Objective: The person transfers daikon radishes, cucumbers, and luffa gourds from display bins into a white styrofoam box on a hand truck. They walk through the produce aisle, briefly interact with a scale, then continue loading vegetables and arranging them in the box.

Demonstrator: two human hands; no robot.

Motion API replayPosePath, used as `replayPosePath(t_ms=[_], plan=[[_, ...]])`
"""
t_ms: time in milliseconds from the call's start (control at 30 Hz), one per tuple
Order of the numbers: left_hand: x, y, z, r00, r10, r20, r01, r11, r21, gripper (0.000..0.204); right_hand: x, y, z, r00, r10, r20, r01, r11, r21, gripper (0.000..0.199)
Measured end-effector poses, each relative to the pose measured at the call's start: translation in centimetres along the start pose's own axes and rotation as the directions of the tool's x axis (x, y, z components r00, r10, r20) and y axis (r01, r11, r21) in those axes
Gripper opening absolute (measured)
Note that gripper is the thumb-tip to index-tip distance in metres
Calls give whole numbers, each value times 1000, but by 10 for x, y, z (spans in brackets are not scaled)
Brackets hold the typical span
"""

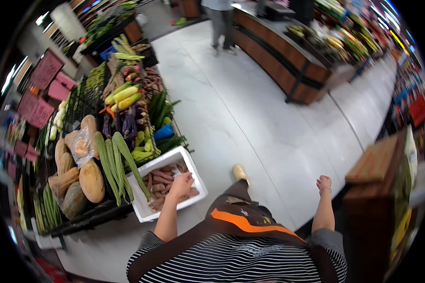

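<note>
While my left grip [182, 183] is curled over tubers [160, 179] in the box [198, 182], below left of the head view's centre, I can't tell if it holds any; my right grip [324, 183], right of centre, hangs loosely open, seemingly empty. A steep reach would best clear the box.

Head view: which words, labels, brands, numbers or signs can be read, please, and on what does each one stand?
Pink signs at the picture's left: faint marks, too blurred to read.
Striped top: small print, too small to read.
No text is clearly readable.
</note>
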State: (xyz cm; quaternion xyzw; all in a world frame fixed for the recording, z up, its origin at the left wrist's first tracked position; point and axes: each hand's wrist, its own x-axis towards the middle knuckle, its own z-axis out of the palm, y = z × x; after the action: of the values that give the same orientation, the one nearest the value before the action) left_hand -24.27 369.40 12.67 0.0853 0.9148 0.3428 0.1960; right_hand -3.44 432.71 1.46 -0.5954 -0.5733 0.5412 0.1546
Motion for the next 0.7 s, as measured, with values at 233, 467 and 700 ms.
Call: replayPosePath(t_ms=[233, 467, 700], plan=[[232, 67, 12, 984, 161, -71, -147, 974, 171, 37, 68, -88, 151, 850, 187, 493, -61, 964, -260, 29], [439, 238, -72, 866, 499, 13, -499, 866, 23, 36, 122, -88, 250, 830, 525, 185, -452, 830, -326, 29], [620, 188, -102, 996, 28, 81, -56, 928, 368, 38, 238, -230, 439, 778, 568, 270, -370, 761, -533, 21]])
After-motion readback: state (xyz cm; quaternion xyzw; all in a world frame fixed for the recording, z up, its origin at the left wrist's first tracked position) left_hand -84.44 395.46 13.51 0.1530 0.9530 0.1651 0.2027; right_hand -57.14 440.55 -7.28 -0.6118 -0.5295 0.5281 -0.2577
